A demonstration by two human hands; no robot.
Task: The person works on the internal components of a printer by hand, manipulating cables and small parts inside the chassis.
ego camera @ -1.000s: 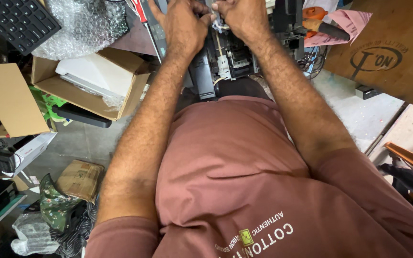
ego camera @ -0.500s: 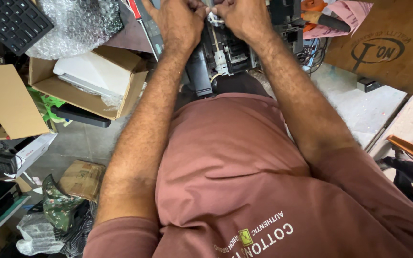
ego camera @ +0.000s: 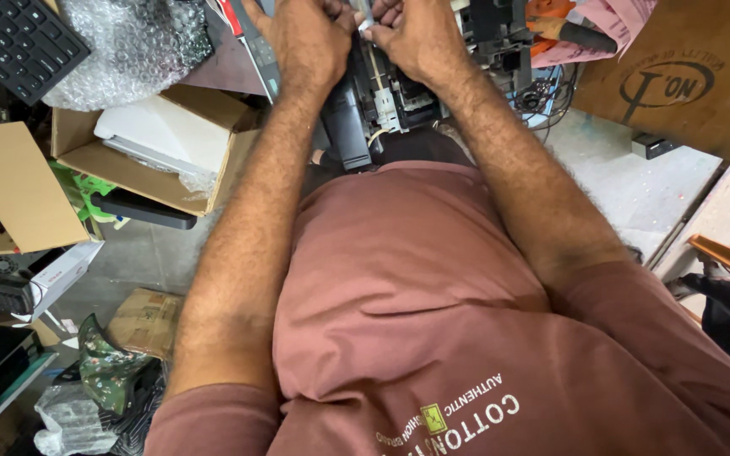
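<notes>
At the top middle of the frame, the left hand (ego camera: 310, 38) and right hand (ego camera: 416, 34) still press together, fingers curled tight on a small white part (ego camera: 366, 24) of the opened black printer (ego camera: 365, 105). They sit slightly higher than before, and the black keyboard (ego camera: 10, 42) stays upper left.

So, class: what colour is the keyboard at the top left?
Black, with white key markings; the keyboard shows best in the head view.

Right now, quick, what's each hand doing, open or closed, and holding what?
Left hand: closed, gripping the black machine at its top.
Right hand: closed, pinching a small white part on the same machine.
</notes>
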